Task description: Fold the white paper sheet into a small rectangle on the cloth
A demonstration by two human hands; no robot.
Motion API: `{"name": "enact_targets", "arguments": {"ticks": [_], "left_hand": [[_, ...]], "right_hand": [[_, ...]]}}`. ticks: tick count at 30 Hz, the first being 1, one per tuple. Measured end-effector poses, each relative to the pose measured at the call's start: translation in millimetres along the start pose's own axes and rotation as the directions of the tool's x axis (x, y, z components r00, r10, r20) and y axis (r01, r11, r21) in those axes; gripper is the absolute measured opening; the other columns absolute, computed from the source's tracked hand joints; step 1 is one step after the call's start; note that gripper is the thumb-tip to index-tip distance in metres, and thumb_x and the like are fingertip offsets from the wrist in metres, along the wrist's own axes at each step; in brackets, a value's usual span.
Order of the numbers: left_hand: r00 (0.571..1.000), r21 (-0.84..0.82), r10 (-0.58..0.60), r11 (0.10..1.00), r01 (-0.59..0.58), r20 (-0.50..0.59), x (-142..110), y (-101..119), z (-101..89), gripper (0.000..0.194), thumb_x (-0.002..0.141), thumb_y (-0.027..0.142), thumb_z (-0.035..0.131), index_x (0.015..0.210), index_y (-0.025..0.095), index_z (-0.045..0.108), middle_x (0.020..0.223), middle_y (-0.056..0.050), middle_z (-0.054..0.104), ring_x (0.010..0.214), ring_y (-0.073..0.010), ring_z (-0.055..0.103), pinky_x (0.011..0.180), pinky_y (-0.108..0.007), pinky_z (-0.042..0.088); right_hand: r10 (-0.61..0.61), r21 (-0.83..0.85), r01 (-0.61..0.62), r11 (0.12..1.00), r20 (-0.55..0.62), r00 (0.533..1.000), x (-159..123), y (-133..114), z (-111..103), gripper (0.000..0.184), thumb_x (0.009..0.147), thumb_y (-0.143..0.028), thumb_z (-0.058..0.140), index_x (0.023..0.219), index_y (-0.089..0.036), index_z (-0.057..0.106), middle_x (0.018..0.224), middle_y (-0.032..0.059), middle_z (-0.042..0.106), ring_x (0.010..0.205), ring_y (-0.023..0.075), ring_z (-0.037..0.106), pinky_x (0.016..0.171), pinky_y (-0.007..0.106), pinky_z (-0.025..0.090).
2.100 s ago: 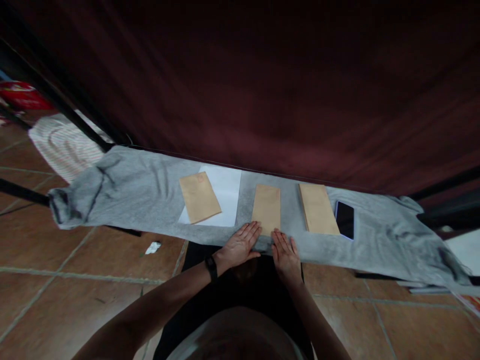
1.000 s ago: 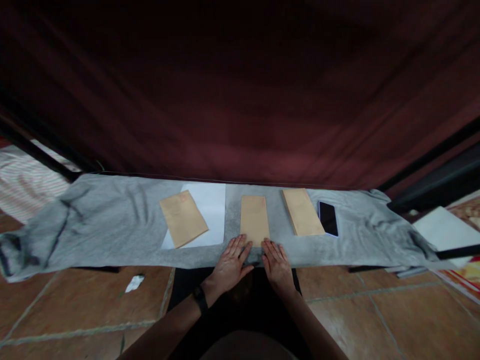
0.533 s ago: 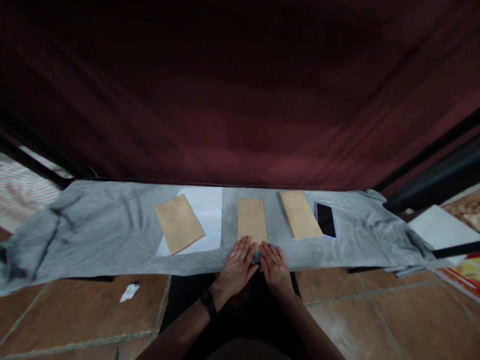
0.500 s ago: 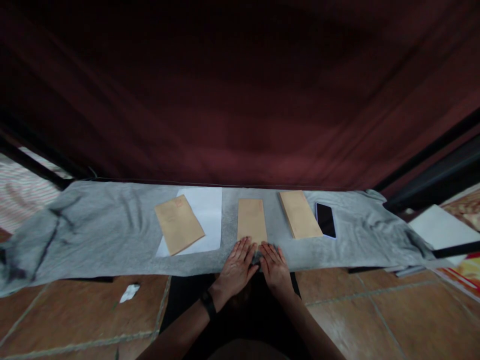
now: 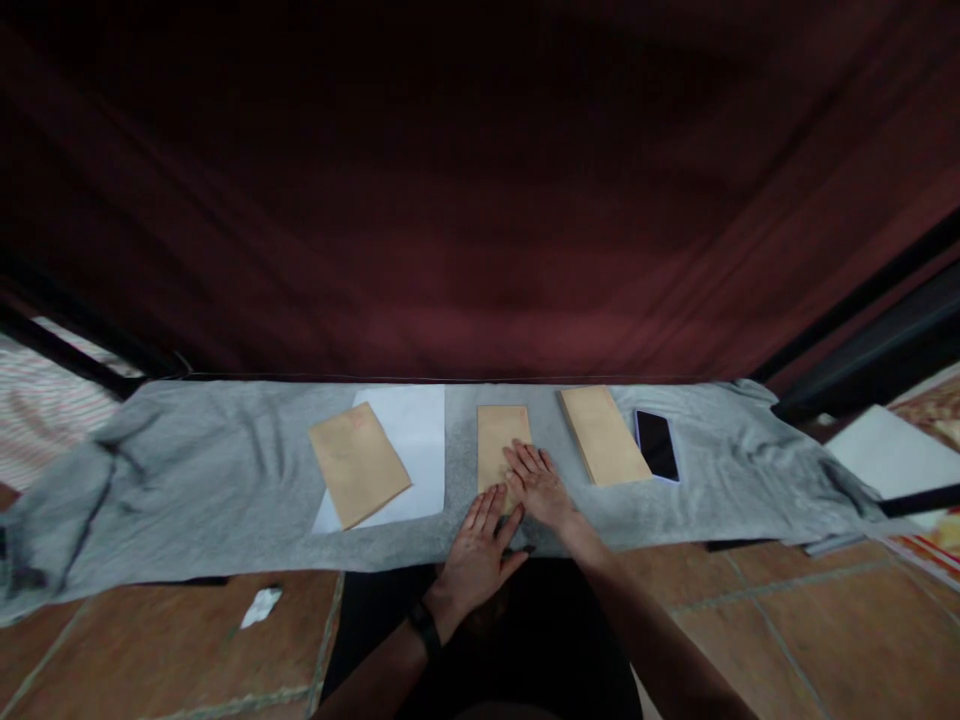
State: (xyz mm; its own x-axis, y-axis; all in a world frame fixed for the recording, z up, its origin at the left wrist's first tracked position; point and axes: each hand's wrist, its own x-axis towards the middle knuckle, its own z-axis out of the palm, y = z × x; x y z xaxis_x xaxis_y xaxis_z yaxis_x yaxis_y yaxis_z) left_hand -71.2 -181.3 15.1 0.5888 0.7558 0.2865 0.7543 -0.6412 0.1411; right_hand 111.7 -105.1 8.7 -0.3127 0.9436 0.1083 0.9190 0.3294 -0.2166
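A single brown paper envelope [image 5: 495, 430] lies flat in front of me on a grey cloth. My left hand [image 5: 480, 540] rests flat at its near end, fingers stretched out. Over the middle and right side of the envelope, my right hand [image 5: 538, 485] lies with its fingers extended, close to the left fingertips. Neither hand grips anything. To the right is a neat stack of brown envelopes [image 5: 606, 437]. At the left, more brown envelopes [image 5: 358, 465] lie at a slant, partly covering white paper [image 5: 418, 450].
A phone [image 5: 657, 444] with a dark screen lies right of the stack. The grey cloth [image 5: 225, 480] covers the narrow bench. Behind it hangs a dark red curtain [image 5: 480, 270]. A crumpled white tissue [image 5: 261, 607] is on the tiled floor, and a white sheet [image 5: 892, 450] lies far right.
My right hand has moved forward and left from the envelope's near edge onto its middle. The left hand stays at the near end. The view has shifted slightly.
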Motion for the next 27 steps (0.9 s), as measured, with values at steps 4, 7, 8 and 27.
{"name": "enact_targets", "arguments": {"ticks": [4, 7, 8, 27], "left_hand": [[1.000, 0.001, -0.007, 1.000, 0.007, 0.001, 0, 0, -0.3, 0.073, 0.092, 0.054, 0.057, 0.155, 0.030, 0.029, 0.163, -0.010, 0.024, 0.147, -0.0317, 0.030, 0.118, -0.050, 0.031], [1.000, -0.009, -0.003, 1.000, 0.003, 0.015, 0, -1, 2.7, 0.076, 0.090, 0.055, 0.059, 0.155, 0.031, 0.028, 0.164, -0.011, 0.022, 0.147, -0.0322, 0.029, 0.117, -0.050, 0.032], [1.000, -0.014, -0.002, 1.000, 0.002, 0.019, 0, -2, 3.8, 0.076, 0.090, 0.056, 0.059, 0.155, 0.031, 0.027, 0.164, -0.011, 0.020, 0.147, -0.0324, 0.029, 0.117, -0.051, 0.032], [0.999, -0.041, 0.017, 0.999, -0.016, 0.039, -4, -6, 11.9, 0.082, 0.089, 0.050, 0.064, 0.156, 0.034, 0.021, 0.167, -0.010, 0.004, 0.150, -0.0341, 0.021, 0.116, -0.053, 0.032]], "right_hand": [[0.065, -0.025, -0.065, 0.998, -0.005, 0.998, 36, 4, 5, 0.052, 0.105, -0.039, 0.030, 0.155, -0.026, 0.030, 0.161, 0.0059, 0.028, 0.148, 0.0237, 0.026, 0.120, 0.047, 0.018], [0.132, -0.030, -0.133, 0.991, -0.033, 0.991, 60, 2, 9, 0.052, 0.104, -0.038, 0.031, 0.154, -0.023, 0.032, 0.161, 0.0083, 0.029, 0.148, 0.0250, 0.026, 0.120, 0.050, 0.015], [0.149, -0.032, -0.151, 0.988, -0.046, 0.988, 67, 1, 11, 0.052, 0.104, -0.038, 0.031, 0.154, -0.021, 0.033, 0.161, 0.0094, 0.029, 0.148, 0.0256, 0.026, 0.119, 0.051, 0.014], [0.158, -0.023, -0.161, 0.987, -0.101, 0.982, 94, -22, 25, 0.052, 0.104, -0.037, 0.029, 0.152, -0.018, 0.038, 0.158, 0.0106, 0.034, 0.147, 0.0257, 0.029, 0.120, 0.046, 0.013]]}}
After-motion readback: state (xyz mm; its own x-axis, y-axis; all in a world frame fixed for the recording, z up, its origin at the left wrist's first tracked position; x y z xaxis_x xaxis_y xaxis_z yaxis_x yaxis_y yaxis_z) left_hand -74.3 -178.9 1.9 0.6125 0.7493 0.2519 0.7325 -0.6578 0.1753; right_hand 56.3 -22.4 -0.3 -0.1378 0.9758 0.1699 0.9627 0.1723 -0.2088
